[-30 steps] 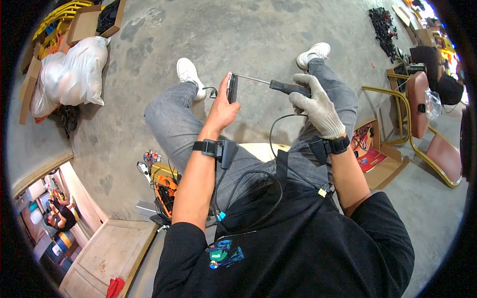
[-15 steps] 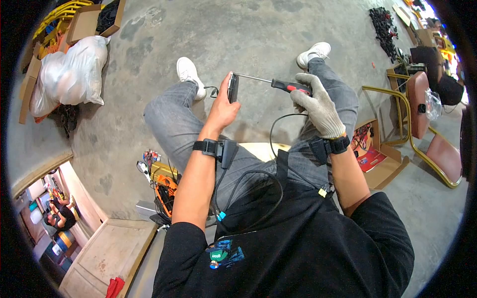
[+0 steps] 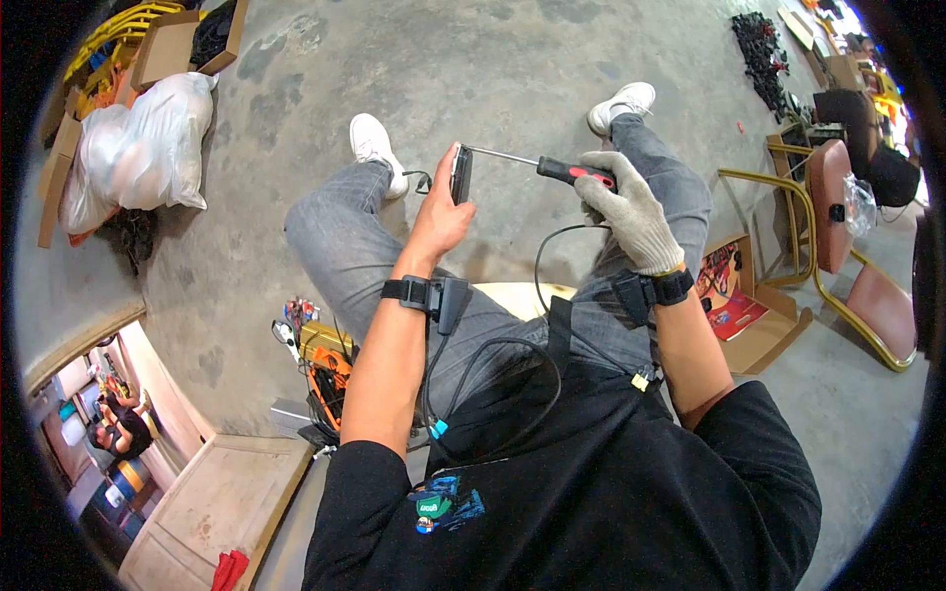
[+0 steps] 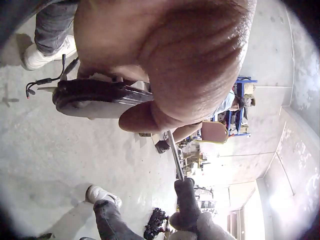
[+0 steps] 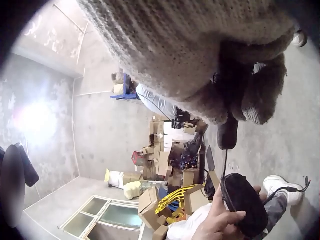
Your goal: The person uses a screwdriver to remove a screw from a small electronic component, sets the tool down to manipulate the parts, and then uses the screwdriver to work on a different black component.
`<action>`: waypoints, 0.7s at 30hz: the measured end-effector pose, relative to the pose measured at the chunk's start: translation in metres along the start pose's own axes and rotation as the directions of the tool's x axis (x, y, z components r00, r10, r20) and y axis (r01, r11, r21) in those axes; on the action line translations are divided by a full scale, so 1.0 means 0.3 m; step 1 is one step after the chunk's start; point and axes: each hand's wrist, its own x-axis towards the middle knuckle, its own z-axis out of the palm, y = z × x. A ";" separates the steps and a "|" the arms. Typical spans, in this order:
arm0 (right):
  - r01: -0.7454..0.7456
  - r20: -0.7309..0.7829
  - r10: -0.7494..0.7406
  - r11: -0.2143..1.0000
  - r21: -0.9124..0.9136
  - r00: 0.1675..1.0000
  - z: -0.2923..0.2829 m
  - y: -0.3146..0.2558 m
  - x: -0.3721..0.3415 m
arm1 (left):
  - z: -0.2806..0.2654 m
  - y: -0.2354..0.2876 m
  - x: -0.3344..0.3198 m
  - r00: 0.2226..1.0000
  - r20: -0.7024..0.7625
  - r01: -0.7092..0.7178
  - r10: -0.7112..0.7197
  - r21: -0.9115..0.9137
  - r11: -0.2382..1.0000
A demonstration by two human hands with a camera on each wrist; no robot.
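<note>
My bare left hand (image 3: pixel 440 225) grips a black, rounded, flat-sided housing (image 3: pixel 462 177) on edge between thumb and fingers. From the housing trails a short black cable, seen in the right wrist view with its plug ends (image 5: pixel 295 188). My right hand (image 3: pixel 636 215), in a knitted grey-white glove, holds a screwdriver (image 3: pixel 562 171) by its black and red handle. The thin metal shaft points left, its tip right at the housing's far edge beside my left fingertips. In the right wrist view the housing's broad dark face (image 5: pixel 243 201) shows, with fingers behind it.
A black cable (image 3: pixel 493 343) loops across the lap between the wrist straps. A stuffed white plastic bag (image 3: pixel 148 143) lies left, an open cardboard box (image 3: pixel 754 305) and a gold-framed chair (image 3: pixel 833 207) right. Orange and black tools (image 3: pixel 325 379) sit beside the left leg.
The screwdriver handle has turned about its own axis in my gloved hand, bringing its red part into view, and the gloved fingers have shifted slightly. My left hand and the housing stay in place.
</note>
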 end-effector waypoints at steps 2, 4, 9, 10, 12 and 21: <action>-0.020 0.018 0.019 1.000 0.019 1.000 -0.002 -0.003 -0.001 | -0.001 0.004 -0.002 1.000 -0.007 -0.014 0.014 0.006 1.000; -0.021 0.026 0.021 1.000 0.006 0.999 -0.003 -0.003 0.001 | -0.006 0.022 -0.005 0.999 0.018 0.028 -0.027 -0.024 0.999; -0.065 0.025 0.063 0.995 0.076 0.998 0.000 -0.018 0.000 | -0.005 0.027 -0.005 1.000 0.022 -0.001 0.002 -0.037 0.999; -0.060 0.025 0.057 0.992 0.115 0.998 0.002 -0.016 -0.001 | -0.006 0.031 -0.006 0.999 0.042 0.032 -0.029 -0.071 0.997; -0.071 0.026 0.068 0.992 0.106 0.997 0.002 -0.012 0.001 | -0.006 0.034 -0.009 0.999 0.035 0.018 -0.016 -0.048 0.999; -0.080 0.062 0.075 0.994 0.081 0.995 -0.014 -0.039 0.006 | 0.028 -0.066 0.020 0.981 -0.047 0.186 -0.189 -0.063 0.981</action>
